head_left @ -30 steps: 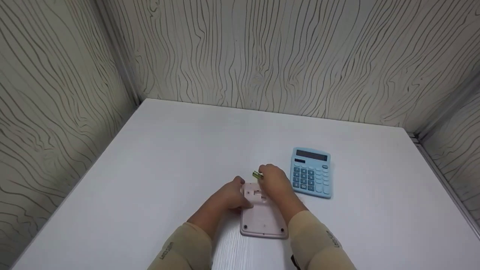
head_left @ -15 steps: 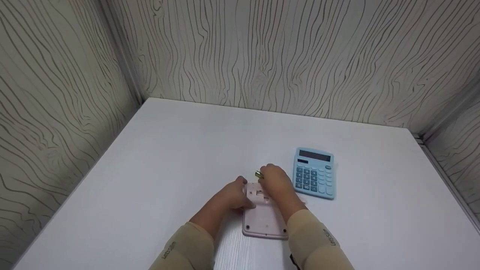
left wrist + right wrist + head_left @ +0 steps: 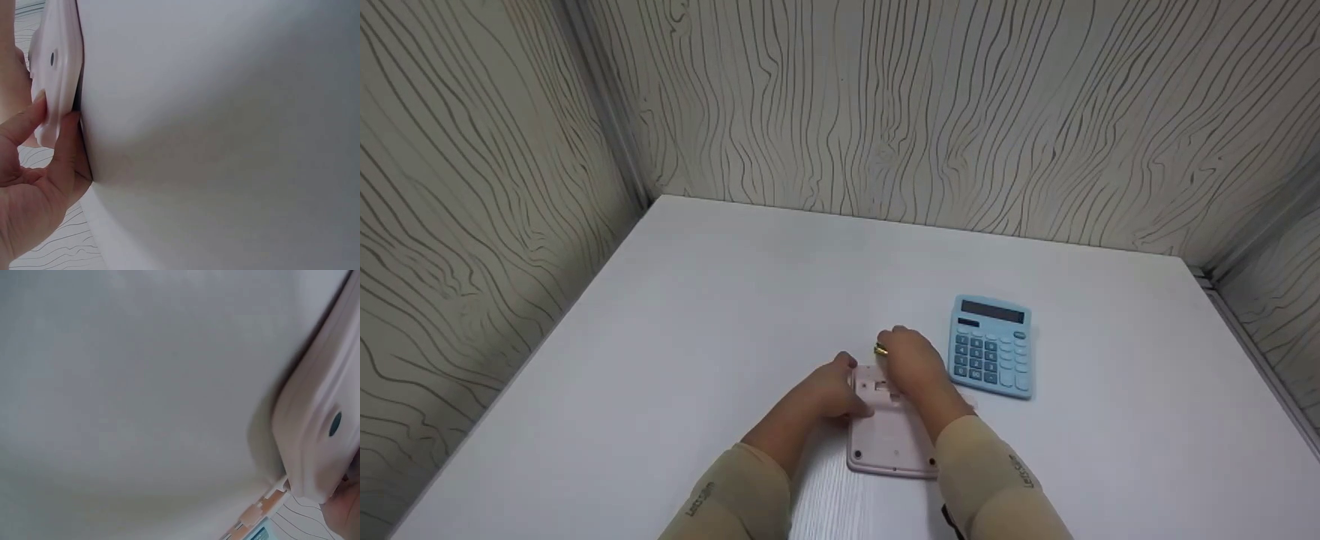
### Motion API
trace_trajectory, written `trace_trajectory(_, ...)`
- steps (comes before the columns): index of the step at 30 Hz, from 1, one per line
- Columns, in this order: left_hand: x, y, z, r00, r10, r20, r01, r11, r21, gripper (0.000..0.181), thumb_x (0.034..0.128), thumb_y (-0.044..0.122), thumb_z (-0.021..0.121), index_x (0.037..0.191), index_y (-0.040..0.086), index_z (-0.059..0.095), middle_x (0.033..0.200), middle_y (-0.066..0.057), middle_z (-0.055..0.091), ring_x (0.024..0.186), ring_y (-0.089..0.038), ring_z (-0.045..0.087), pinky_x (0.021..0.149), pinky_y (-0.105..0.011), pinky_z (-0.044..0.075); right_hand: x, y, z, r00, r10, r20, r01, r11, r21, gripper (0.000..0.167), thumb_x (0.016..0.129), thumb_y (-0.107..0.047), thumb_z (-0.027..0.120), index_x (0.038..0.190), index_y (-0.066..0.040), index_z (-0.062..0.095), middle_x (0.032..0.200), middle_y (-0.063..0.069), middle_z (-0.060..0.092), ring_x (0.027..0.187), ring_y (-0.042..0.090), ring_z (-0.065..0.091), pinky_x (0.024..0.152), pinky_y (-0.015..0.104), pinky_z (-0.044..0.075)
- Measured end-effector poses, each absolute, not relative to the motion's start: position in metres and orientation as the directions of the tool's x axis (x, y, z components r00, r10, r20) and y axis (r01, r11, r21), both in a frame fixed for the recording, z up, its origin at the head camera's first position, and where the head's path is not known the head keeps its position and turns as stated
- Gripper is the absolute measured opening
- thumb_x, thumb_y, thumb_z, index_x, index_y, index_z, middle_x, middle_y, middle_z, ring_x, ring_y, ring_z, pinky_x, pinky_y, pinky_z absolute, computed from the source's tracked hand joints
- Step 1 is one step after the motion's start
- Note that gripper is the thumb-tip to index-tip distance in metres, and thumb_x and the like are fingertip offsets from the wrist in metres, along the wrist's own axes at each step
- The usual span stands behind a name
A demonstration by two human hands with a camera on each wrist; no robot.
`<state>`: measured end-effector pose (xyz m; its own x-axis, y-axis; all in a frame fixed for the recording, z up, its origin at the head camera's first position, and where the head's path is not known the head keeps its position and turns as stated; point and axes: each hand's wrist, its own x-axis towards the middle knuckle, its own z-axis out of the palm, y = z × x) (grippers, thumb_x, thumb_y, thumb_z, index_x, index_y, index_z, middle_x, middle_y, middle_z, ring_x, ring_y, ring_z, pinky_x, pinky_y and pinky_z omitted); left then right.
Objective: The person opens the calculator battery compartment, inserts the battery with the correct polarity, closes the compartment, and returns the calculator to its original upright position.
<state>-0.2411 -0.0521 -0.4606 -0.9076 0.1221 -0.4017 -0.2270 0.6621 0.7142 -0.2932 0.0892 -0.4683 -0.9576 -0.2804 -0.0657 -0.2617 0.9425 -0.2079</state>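
Note:
A pink calculator (image 3: pixel 891 435) lies back side up on the white table, with a recessed battery slot near its far end. My left hand (image 3: pixel 831 390) grips its left edge, thumb on the back; the left wrist view shows this grip on the calculator (image 3: pixel 59 62) closely. Between the fingertips of my right hand (image 3: pixel 913 361) is a small battery (image 3: pixel 880 349), its shiny gold-green end sticking out to the left. That hand is over the calculator's far right corner and hides part of the slot. In the right wrist view, the calculator (image 3: pixel 320 422) shows mostly its side and a dark foot.
A light blue calculator (image 3: pixel 991 346) lies face up to the right of my right hand. A small pink plastic piece (image 3: pixel 966 397) shows beside my right wrist, partly hidden. Patterned panels (image 3: pixel 840 112) stand behind and at both sides of the white table (image 3: pixel 735 285).
The battery has turned slightly in my right fingers, so less of its green side shows. My left hand keeps its hold. The whole head view has shifted a little.

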Motion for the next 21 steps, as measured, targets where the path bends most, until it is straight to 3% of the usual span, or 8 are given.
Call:
trace_trajectory(2,-0.241,-0.053,-0.460,-0.910,0.127,-0.395,-0.214,0.672,0.709,0.076,0.0638,0.023,0.082,0.128,0.012,0.043,0.111,-0.007,0.058,0.092,-0.019,0.054,0.086,-0.038,0.044,-0.293,0.090,-0.468,-0.959,-0.274,-0.078,-0.252,0.943,-0.217,0.035,0.087,0.000,0.056,0.118,-0.015,0.059,0.107,0.009,0.058,0.102,0.025,0.056,0.091,0.039,0.044)
trace_trajectory(10,-0.242,-0.053,-0.458,-0.907,0.131,-0.401,-0.218,0.669,0.711,0.077,0.0637,0.023,0.083,0.128,0.011,0.042,0.112,-0.008,0.057,0.096,-0.019,0.054,0.089,-0.038,0.043,-0.292,0.093,-0.461,-0.964,-0.258,-0.055,-0.228,0.919,-0.323,0.037,0.090,-0.006,0.053,0.124,-0.019,0.057,0.111,0.007,0.058,0.106,0.025,0.056,0.094,0.041,0.042)
trace_trajectory(21,-0.241,-0.053,-0.458,-0.902,0.134,-0.411,-0.228,0.660,0.715,0.075,0.0659,0.021,0.081,0.128,0.011,0.041,0.105,-0.008,0.057,0.083,-0.019,0.055,0.073,-0.034,0.048,-0.284,0.104,-0.442,-0.977,-0.213,-0.012,-0.175,0.830,-0.530,0.034,0.085,-0.007,0.060,0.118,-0.018,0.060,0.101,0.004,0.061,0.091,0.018,0.057,0.086,0.037,0.047)
